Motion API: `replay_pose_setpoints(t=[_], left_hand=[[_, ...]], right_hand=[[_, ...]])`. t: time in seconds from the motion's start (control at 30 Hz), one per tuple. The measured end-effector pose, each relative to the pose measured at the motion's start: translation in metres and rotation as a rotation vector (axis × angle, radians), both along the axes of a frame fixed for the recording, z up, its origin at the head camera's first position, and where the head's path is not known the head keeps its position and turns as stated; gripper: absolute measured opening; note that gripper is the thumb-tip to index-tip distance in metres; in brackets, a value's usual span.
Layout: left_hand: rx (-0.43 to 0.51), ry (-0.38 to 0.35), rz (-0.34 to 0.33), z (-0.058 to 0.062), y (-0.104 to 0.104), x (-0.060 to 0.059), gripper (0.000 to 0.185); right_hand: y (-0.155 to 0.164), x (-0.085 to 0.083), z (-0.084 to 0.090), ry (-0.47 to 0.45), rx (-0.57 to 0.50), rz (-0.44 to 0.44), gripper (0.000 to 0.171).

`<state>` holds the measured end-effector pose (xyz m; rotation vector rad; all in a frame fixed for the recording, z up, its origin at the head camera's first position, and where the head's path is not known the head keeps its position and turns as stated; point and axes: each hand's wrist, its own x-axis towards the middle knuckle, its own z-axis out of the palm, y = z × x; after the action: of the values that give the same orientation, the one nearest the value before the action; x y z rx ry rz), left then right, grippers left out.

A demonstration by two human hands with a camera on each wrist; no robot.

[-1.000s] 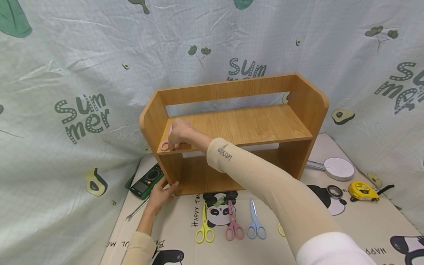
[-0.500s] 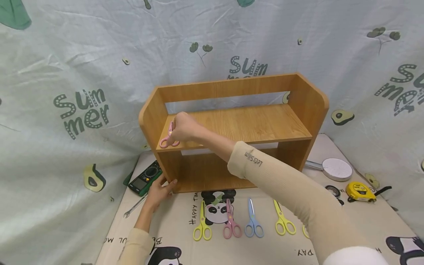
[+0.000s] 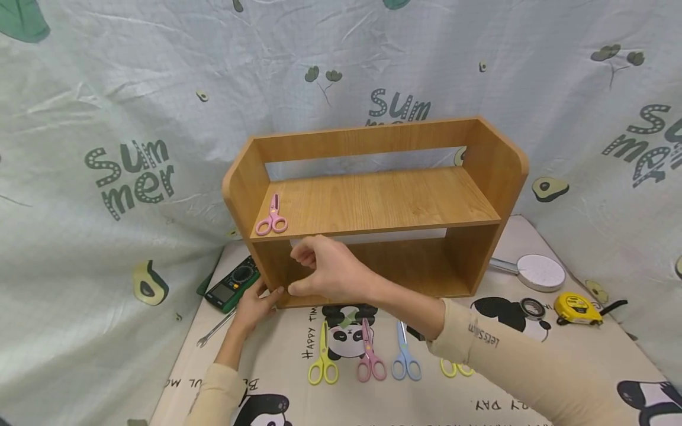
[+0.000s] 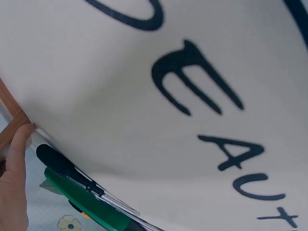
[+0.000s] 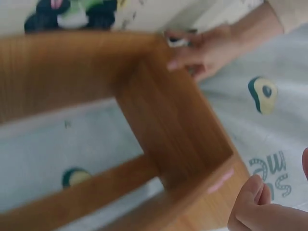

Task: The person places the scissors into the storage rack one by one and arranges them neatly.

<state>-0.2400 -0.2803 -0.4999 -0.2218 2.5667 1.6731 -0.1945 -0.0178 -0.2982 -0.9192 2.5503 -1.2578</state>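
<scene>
A pair of pink scissors (image 3: 272, 216) now lies alone at the left end of the wooden shelf unit's (image 3: 373, 201) upper board, handles toward the front edge, blades pointing back. Half a second earlier the right hand (image 3: 330, 273) was still on those scissors; it has since let go and drawn back, and now hangs in front of the unit's lower compartment, below the upper board's front edge, fingers (image 3: 305, 255) loosely curled and holding nothing (the right wrist view shows the same curled fingers (image 5: 255, 204) beside the board's edge, with a pink blur (image 5: 220, 181) on the wood).

The left hand (image 3: 256, 305) has not moved across the three moments: it rests against the bottom left front corner of the unit, fingers straight and pressed to the wood. The left wrist view shows one fingertip (image 4: 20, 139) touching that corner.

On the panda-print mat (image 3: 559, 367) in front of the unit lie a row of scissors: yellow (image 3: 322, 360), pink (image 3: 370, 354), blue (image 3: 405, 358), and a second yellow pair (image 3: 455, 369) partly hidden under the right sleeve. A green multimeter (image 3: 233, 284) and a wrench (image 3: 215, 335) lie just left of the left hand. To the right sit a round white-faced object (image 3: 541, 271), a roll of tape (image 3: 531, 307) and a yellow tape measure (image 3: 578, 307).
</scene>
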Motion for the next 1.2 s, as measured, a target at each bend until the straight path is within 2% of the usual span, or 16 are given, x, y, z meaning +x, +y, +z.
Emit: replay_pose_setpoints(t=[0.27,0.5,0.6,0.77,0.9,1.03,1.2], left_hand=[[0.014,0.001,0.008,0.0,-0.002,-0.001,0.071],[0.042,-0.009,0.006,0.0,-0.002,-0.003,0.074],[0.043,-0.011,0.005,0.0,-0.002,-0.003,0.075],[0.051,-0.004,0.0,0.0,-0.003,-0.003,0.074],[0.058,-0.008,0.003,-0.001,-0.002,-0.002,0.075],[0.068,-0.021,0.006,-0.003,-0.001,0.0,0.077],[0.088,-0.023,0.002,-0.004,0.001,0.0,0.078]], right_hand=[[0.019,0.025,-0.065,-0.128,-0.098,-0.054,0.051],[0.024,0.039,-0.115,-0.276,-0.204,-0.106,0.05],[0.024,0.043,-0.139,-0.302,-0.223,-0.14,0.049],[0.02,0.049,-0.177,-0.303,-0.24,-0.174,0.051],[0.016,0.052,-0.202,-0.315,-0.242,-0.219,0.052],[0.012,0.054,-0.217,-0.309,-0.251,-0.261,0.052],[0.007,0.056,-0.23,-0.257,-0.278,-0.253,0.054]])
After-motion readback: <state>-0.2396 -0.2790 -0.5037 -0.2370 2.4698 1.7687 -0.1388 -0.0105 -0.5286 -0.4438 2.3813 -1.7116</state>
